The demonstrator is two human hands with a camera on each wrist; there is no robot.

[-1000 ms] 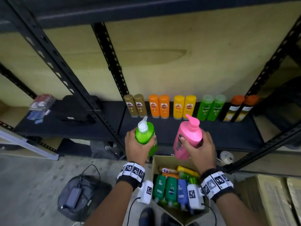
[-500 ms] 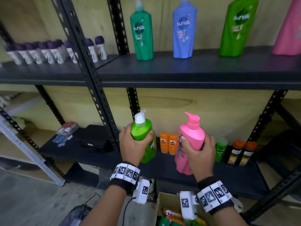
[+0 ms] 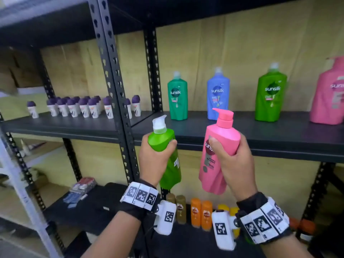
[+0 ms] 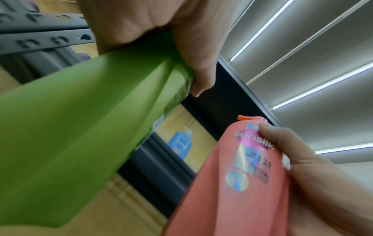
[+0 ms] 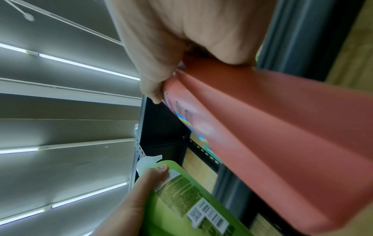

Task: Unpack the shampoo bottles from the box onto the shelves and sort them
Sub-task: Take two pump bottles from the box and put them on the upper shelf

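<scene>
My left hand (image 3: 157, 157) grips a light green pump bottle (image 3: 168, 151) near its top, tilted a little left. My right hand (image 3: 232, 161) grips a pink pump bottle (image 3: 221, 144) by its upper body. Both bottles hang in the air just in front of the middle shelf (image 3: 260, 135). On that shelf stand a dark green bottle (image 3: 177, 98), a blue bottle (image 3: 217, 95), a light green bottle (image 3: 271, 97) and a pink bottle (image 3: 327, 97) at the right edge. The left wrist view shows the green bottle (image 4: 80, 127) in my fingers, the right wrist view the pink bottle (image 5: 272, 135). The box is out of view.
Several small white roll-on bottles with purple caps (image 3: 80, 107) fill the shelf's left bay. A black upright post (image 3: 115, 81) divides the bays. On the lower shelf stand small brown bottles (image 3: 176, 207) and orange bottles (image 3: 202, 211), with packets (image 3: 81, 189) to the left.
Both hands have risen with their bottles from above the box up to the middle shelf's level. My view has tilted up, and the box has dropped out of sight.
</scene>
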